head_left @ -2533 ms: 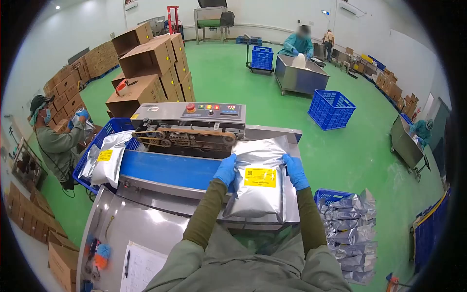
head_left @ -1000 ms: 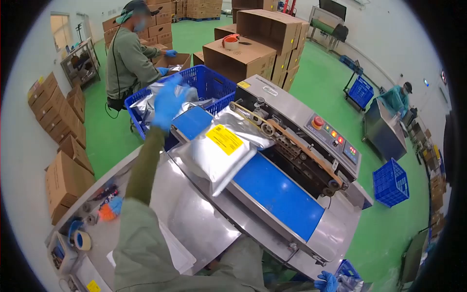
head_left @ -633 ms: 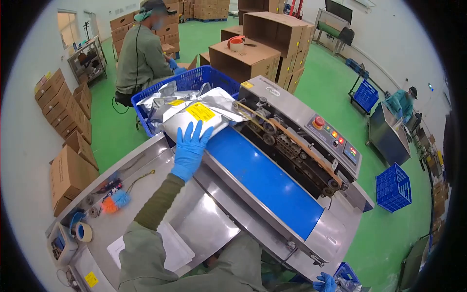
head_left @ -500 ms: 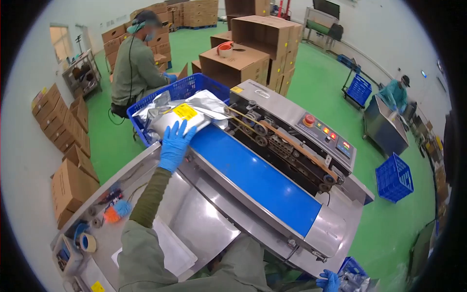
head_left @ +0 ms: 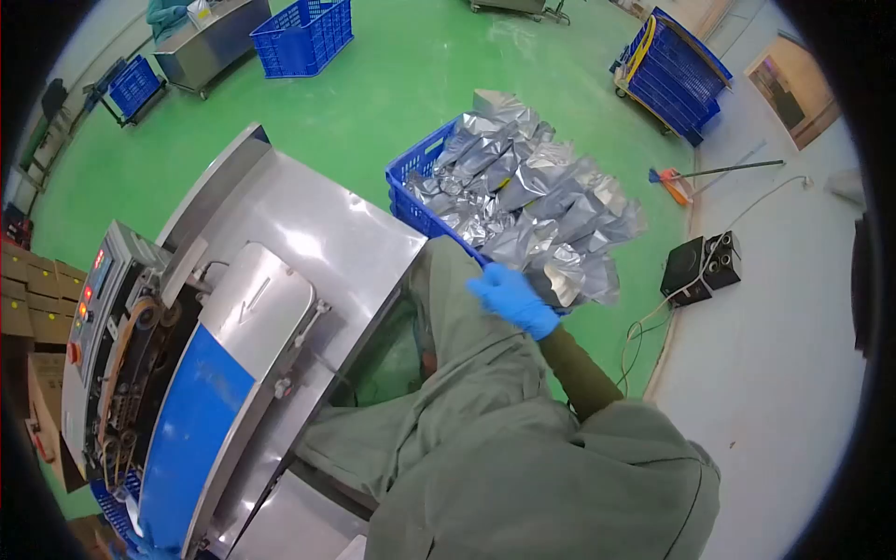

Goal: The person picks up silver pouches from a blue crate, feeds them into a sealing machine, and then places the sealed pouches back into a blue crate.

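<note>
Reaching beside a packed crate of silver bags

The right hand [head_left: 515, 301], fingers loosely extended and no bag seen in them, is just beside the near end of the blue crate [head_left: 431, 217], close to the knee [head_left: 450, 271]. The silver bags [head_left: 532, 187] lie crowded in that crate, some rising above its rim. The left hand [head_left: 149, 549] is cut off by the view's bottom edge near the blue belt [head_left: 201, 397]; I cannot tell whether it grips anything.

For a neat pick-up, a broad hold around one bag's body would probably work better than a pinch at a crinkled corner, lifting it straight up so its neighbours don't snag.

The metal table's [head_left: 373, 233] corner comes close to the crate and knee, so that gap looks tight. Green floor [head_left: 560, 65] shows beyond the crate, giving more room. A cable [head_left: 644, 327] trails near the wall.
</note>
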Demonstrator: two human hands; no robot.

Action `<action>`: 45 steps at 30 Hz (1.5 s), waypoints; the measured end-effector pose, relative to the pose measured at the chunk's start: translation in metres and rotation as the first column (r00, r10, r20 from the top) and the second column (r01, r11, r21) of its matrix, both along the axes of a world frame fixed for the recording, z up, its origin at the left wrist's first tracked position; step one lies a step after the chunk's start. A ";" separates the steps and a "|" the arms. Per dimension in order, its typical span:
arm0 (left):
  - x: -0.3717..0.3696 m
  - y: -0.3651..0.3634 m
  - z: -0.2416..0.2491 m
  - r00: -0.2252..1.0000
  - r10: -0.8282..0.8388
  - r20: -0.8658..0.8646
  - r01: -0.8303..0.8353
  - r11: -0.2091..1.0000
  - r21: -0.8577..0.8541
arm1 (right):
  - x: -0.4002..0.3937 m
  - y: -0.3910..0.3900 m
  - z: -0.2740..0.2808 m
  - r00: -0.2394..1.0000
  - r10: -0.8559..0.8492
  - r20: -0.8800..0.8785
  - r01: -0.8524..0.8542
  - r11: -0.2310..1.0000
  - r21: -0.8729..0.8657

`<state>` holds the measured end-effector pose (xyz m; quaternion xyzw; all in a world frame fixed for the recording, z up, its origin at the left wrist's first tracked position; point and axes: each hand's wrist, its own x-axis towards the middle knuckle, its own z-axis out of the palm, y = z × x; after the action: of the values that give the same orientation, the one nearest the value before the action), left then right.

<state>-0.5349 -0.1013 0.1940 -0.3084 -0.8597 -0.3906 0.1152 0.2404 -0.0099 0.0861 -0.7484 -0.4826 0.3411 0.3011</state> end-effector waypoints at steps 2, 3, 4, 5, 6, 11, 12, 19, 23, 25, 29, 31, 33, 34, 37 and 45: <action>0.030 -0.005 -0.003 0.993 -0.005 0.119 0.001 0.999 0.035 | 0.067 -0.002 -0.006 0.925 -0.244 0.290 0.196 0.963 0.186; 0.046 -0.001 -0.003 0.986 -0.018 0.165 0.009 0.999 0.053 | 0.108 0.008 -0.011 0.873 -0.345 0.346 0.254 0.925 0.281; 0.058 0.002 -0.001 0.980 -0.031 0.195 0.013 0.996 0.089 | 0.137 0.010 -0.010 0.772 -0.345 0.534 0.217 0.933 0.289; 0.070 0.004 0.005 0.975 -0.056 0.216 0.029 0.992 0.123 | 0.163 0.012 -0.009 0.633 -0.334 0.698 0.178 0.941 0.289; 0.078 0.017 0.005 0.981 -0.041 0.192 0.004 0.982 0.187 | 0.189 0.020 -0.024 0.639 -0.333 0.694 0.174 0.941 0.291; 0.215 0.057 0.039 0.868 -0.473 0.151 0.443 0.875 0.194 | 0.256 0.077 -0.064 0.824 0.002 0.566 0.109 0.981 -0.162; 0.231 0.061 0.042 0.816 -0.533 0.223 0.499 0.845 0.194 | 0.222 0.087 -0.031 0.728 -0.003 0.686 0.040 0.998 -0.038; 0.396 0.112 0.048 0.433 -0.815 0.384 0.818 0.535 0.213 | 0.052 0.116 0.197 0.754 0.294 0.588 -0.569 0.739 0.360; 0.472 0.148 0.057 -0.007 -0.930 0.368 0.963 0.094 0.254 | -0.024 0.095 0.317 0.886 0.410 0.215 -0.457 0.698 0.551; 0.490 0.169 0.054 0.131 -0.990 -0.045 0.929 0.107 0.356 | -0.046 0.103 0.338 0.890 0.439 0.122 -0.404 0.634 0.659; 0.476 0.179 0.083 0.520 -0.850 -0.084 0.737 0.396 0.549 | -0.074 0.142 0.329 0.861 0.495 0.117 -0.456 0.651 0.607; 0.451 0.185 0.076 0.767 -0.640 -0.042 0.541 0.611 0.577 | -0.093 0.163 0.302 0.776 0.630 -0.020 -0.527 0.667 0.527; 0.425 0.189 0.058 0.805 -0.593 0.020 0.410 0.581 0.703 | -0.100 0.177 0.273 0.693 0.710 -0.124 -0.487 0.588 0.646; 0.416 0.189 0.052 0.817 -0.577 0.004 0.407 0.581 0.705 | -0.105 0.182 0.257 0.607 0.768 -0.205 -0.425 0.531 0.733; 0.407 0.193 0.051 0.791 -0.607 -0.076 0.473 0.528 0.705 | -0.133 0.189 0.211 0.552 0.831 -0.068 -0.608 0.457 0.649; 0.387 0.191 0.054 0.542 -0.831 0.125 0.476 0.426 0.769 | -0.164 0.203 0.184 0.502 0.822 -0.270 -0.416 0.503 0.758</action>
<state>-0.1476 0.0896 0.2476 -0.4578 -0.4598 -0.7403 -0.1761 0.0768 0.1929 0.2705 -0.2135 -0.6887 0.4756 0.5040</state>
